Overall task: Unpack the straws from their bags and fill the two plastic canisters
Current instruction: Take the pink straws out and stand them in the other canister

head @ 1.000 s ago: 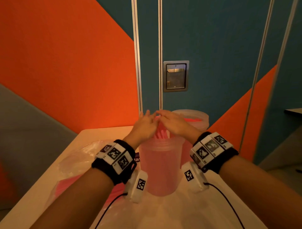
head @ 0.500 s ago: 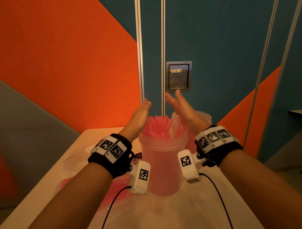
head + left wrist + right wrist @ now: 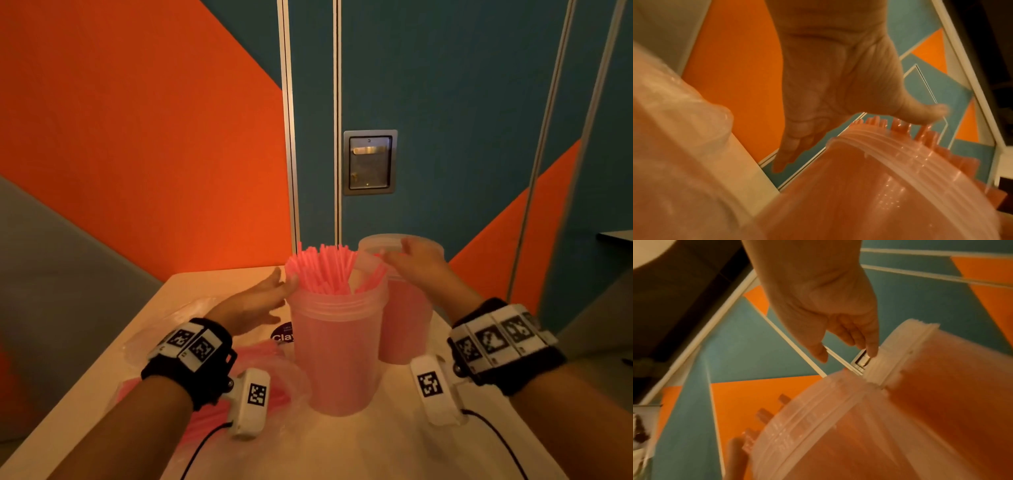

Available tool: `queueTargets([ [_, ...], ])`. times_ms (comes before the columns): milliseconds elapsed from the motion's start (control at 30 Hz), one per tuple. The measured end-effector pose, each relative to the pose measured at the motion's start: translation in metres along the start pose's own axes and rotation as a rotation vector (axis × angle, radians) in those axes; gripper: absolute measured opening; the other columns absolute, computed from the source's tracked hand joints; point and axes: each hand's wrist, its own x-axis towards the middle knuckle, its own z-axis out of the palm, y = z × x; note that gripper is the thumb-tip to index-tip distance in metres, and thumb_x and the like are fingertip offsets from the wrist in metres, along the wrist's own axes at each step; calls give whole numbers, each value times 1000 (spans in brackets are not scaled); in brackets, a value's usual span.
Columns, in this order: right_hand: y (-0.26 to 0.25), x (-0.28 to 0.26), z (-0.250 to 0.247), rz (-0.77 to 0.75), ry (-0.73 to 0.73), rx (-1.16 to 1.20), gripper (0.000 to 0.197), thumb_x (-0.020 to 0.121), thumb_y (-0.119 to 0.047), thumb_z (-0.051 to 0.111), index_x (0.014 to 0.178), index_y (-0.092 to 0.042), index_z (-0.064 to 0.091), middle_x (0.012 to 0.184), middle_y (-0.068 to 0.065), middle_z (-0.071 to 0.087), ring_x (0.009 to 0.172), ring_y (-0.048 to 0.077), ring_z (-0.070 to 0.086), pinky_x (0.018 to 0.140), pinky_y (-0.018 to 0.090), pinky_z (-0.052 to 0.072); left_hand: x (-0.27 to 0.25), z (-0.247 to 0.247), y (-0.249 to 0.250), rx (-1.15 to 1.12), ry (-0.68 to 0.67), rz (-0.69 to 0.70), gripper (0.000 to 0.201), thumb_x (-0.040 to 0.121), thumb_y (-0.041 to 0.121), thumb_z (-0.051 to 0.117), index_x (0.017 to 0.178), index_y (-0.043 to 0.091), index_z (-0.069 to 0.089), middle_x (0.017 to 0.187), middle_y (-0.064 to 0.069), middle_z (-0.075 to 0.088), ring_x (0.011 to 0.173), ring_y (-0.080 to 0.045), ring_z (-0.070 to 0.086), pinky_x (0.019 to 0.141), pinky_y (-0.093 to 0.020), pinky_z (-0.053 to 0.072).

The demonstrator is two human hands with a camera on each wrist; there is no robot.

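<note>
The near clear canister stands mid-table, packed with pink straws that stick out of its open top. My left hand is flat and open against its left rim; in the left wrist view the left hand has its thumb on the straw tips. My right hand reaches past the rim to the far canister, which is filled pink and wears a lid. In the right wrist view the right hand has loose fingers, one tip touching that lid. Neither hand holds anything.
A crumpled clear bag with pink straws lies on the pale table to the left of the near canister, with a dark round label by it. The orange and teal wall stands right behind the table.
Both hands were pressed together on the straw tops, then lifted apart. Now the left hand has dropped beside the near canister's rim and the right has moved to the far canister's lid.
</note>
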Motion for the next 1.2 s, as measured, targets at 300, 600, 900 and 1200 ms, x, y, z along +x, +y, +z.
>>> queueTargets([
  [300,-21,-29,19,63,-141,-91,22,88,-21,47,95,-5,61,69,9,60,66,27,60,58,29,46,1,27,15,-135,294,1,57,97,56,19,96,20,62,99,-10,62,83,-30,58,74,-42,50],
  [600,-11,-32,44,-228,-219,274,81,53,-39,86,120,-18,46,122,6,51,111,24,55,88,46,53,2,8,-6,-489,303,53,76,72,83,40,118,27,63,119,-6,66,108,-26,63,96,-49,45],
  [900,-17,-28,58,-231,-107,239,74,79,-68,47,141,-31,33,150,-1,26,140,22,25,114,49,23,-7,15,-22,-585,342,-43,68,67,79,54,119,35,54,115,-2,56,101,-31,61,75,-56,54],
  [1200,-62,-58,38,-453,-679,-523,56,94,-58,22,142,-32,34,158,1,8,145,26,-12,118,41,-4,5,31,-25,-622,341,-14,56,86,60,48,120,17,59,90,-9,68,63,-23,67,56,-33,55],
])
